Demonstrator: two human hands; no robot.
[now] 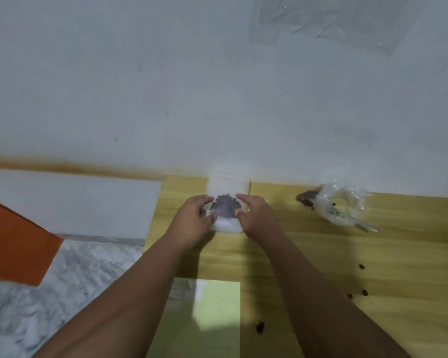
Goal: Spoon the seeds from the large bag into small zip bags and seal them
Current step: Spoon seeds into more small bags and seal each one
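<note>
The left hand [192, 219] and right hand [258, 219] are bare, and so are both forearms [137, 293].

Looks like a plain room in someone's home. There's a bare painted wall [114, 86], scuffed and marked, with a brownish stain band [75, 166] running along its foot. Below it is a marble-patterned floor [75, 280], grey and white. A light wood-grain desk [321, 254] stands right against the wall, with loose seeds [361, 266] scattered on it. Off to the left is an orange panel [13, 241].
</note>
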